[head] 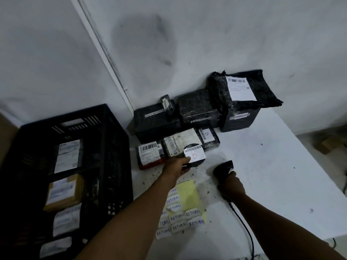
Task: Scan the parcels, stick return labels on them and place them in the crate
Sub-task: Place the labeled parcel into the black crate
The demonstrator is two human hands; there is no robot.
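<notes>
The left grip (175, 167) pinches a small round parcel (194, 155) in glossy black wrap, its white label marked B, just above the white bench (272, 166). The right grip (231, 182) is clamped on a black scanner (224, 167). Paper RETURN labels (185, 215) lie below; the slatted black plastic crate (110, 147) stands left.

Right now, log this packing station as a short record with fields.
left hand: grips a small black parcel with a white label marked B
right hand: holds the corded barcode scanner, aimed toward that parcel
return labels: handwritten sheet lying on the white table
crate: black, at left, several labelled parcels inside
waiting parcels: black-wrapped stack against the wall
</notes>
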